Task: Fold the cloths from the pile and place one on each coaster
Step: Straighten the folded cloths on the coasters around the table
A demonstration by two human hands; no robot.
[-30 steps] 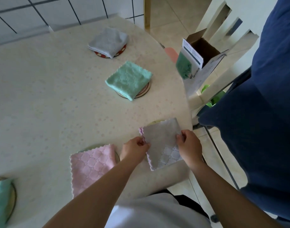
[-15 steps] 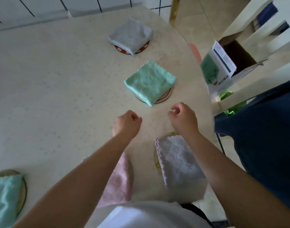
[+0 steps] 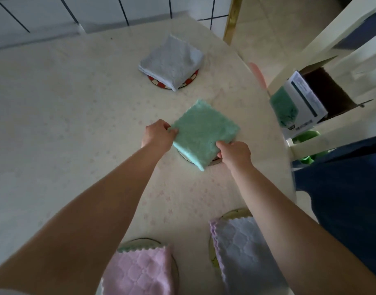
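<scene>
Both hands hold the folded green cloth (image 3: pixel 205 130), which lies on a round coaster (image 3: pixel 214 161) near the middle of the table (image 3: pixel 65 124). The left hand (image 3: pixel 157 136) pinches the cloth's corner at about nine o'clock, thumb on top and the other fingers curled beneath the edge. The right hand (image 3: pixel 236 153) pinches the edge at about five o'clock, its fingers curled tight with the fabric caught between thumb and knuckles. The cloth spreads away from both grips toward one o'clock, and its near corner hangs over the coaster's rim at six o'clock.

At twelve o'clock from this cloth, a folded grey cloth (image 3: pixel 172 60) sits on a red-rimmed coaster (image 3: pixel 159 83). At the near edge, a pink cloth (image 3: pixel 138 271) lies at seven o'clock on its coaster and a pale lilac cloth (image 3: pixel 240 248) at five o'clock on another. At three o'clock, off the table, an open box (image 3: pixel 300 105) stands on a chair (image 3: pixel 310 45).
</scene>
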